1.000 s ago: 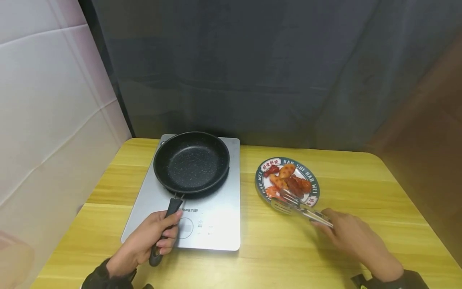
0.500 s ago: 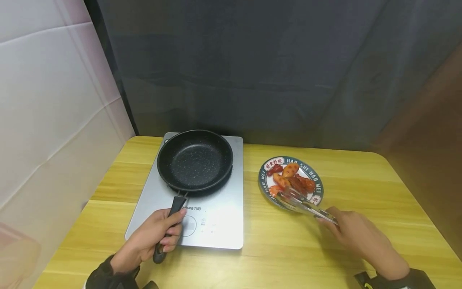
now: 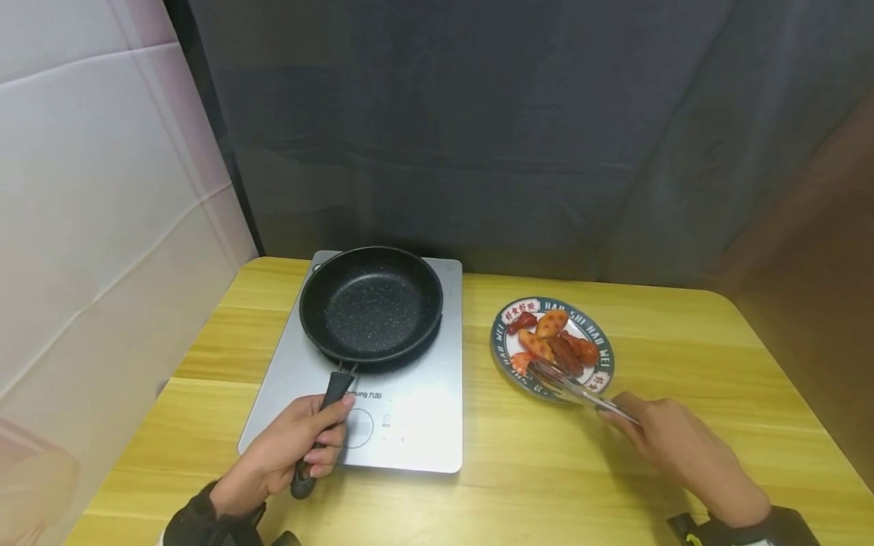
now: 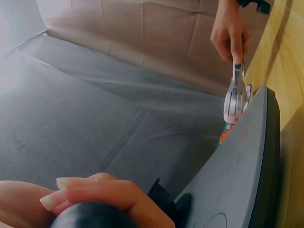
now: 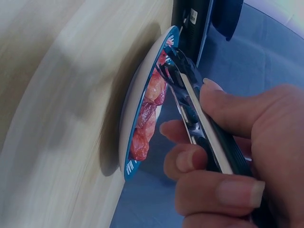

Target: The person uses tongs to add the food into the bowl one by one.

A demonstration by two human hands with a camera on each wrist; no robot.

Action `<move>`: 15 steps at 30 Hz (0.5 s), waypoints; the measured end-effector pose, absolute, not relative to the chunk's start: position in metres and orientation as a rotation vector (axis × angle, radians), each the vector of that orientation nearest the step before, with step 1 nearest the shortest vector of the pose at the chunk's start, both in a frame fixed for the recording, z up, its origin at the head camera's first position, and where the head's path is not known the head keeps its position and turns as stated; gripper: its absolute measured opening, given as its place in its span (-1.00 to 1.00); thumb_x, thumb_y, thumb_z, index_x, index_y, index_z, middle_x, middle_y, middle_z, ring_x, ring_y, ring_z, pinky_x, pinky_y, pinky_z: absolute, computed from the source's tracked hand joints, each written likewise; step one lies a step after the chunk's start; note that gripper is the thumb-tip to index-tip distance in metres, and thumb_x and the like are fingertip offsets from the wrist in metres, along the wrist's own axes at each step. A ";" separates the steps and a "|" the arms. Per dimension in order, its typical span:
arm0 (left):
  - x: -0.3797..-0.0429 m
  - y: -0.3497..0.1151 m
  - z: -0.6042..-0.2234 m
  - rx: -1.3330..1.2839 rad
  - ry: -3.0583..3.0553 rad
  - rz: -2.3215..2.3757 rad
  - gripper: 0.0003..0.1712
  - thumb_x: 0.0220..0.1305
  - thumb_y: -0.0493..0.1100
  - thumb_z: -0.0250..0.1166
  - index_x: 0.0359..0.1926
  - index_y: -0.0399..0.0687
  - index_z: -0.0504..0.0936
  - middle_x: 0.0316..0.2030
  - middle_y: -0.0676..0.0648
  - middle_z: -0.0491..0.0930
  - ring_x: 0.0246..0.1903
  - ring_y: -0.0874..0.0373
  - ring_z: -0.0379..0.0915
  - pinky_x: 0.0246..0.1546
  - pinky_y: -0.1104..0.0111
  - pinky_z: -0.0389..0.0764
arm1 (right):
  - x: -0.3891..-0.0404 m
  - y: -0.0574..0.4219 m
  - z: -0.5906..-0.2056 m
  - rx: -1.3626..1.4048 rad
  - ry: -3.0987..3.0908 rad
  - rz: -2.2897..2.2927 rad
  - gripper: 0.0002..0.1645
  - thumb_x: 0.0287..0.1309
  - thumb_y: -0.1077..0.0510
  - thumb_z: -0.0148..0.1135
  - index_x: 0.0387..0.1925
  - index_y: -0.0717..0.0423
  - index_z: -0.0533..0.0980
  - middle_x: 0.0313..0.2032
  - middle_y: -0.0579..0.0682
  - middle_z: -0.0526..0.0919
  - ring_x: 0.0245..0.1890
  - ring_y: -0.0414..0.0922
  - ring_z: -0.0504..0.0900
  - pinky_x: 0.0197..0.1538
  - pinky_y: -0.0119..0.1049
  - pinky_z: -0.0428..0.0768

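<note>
My left hand grips the black handle of a speckled frying pan. The pan sits on a silver induction cooker and holds nothing. In my right hand is a pair of metal serving tongs with slotted ends, also seen in the right wrist view, where thumb and fingers squeeze the tongs. The tong tips are at the near edge of the food, over a round plate with a green lettered rim. Whether a piece is between the tips cannot be told.
The wooden table carries the cooker on the left and the plate to its right. A dark curtain hangs behind the table. Pale cloth stands at the left and a brown panel at the right.
The two arms of the tongs have come closer together over the near food on the plate. The head view has shifted slightly. My left hand keeps its grip on the pan handle.
</note>
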State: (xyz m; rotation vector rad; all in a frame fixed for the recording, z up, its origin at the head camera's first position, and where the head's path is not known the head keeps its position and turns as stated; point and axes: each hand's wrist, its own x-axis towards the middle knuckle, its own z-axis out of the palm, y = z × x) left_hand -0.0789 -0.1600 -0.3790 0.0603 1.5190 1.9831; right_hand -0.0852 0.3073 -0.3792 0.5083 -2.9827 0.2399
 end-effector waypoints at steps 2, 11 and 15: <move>-0.079 -0.160 -0.379 0.063 1.521 1.983 -0.64 0.48 0.01 0.03 -0.33 -0.14 0.17 -0.66 0.12 0.16 -0.77 0.37 0.06 -0.78 0.55 0.23 | -0.085 0.307 -0.379 0.536 -2.954 0.234 -0.72 0.21 -0.03 0.28 -0.50 -0.12 0.38 -0.71 -0.29 0.18 -0.71 -0.31 0.18 -0.67 -0.42 0.15; -0.078 -0.161 -0.380 0.071 1.519 1.980 -0.63 0.48 0.01 0.03 -0.35 -0.14 0.19 -0.67 0.12 0.17 -0.77 0.37 0.07 -0.78 0.55 0.24 | -0.084 0.306 -0.381 0.602 -2.871 0.248 -0.67 0.19 0.00 0.30 -0.56 -0.15 0.33 -0.72 -0.34 0.11 -0.72 -0.38 0.12 -0.68 -0.46 0.10; -0.079 -0.161 -0.379 0.079 1.513 1.985 -0.63 0.48 0.00 0.02 -0.36 -0.15 0.19 -0.67 0.12 0.17 -0.77 0.37 0.07 -0.78 0.55 0.24 | -0.085 0.307 -0.381 0.588 -2.858 0.246 -0.63 0.19 0.00 0.30 -0.58 -0.14 0.30 -0.72 -0.32 0.09 -0.73 -0.37 0.10 -0.68 -0.45 0.09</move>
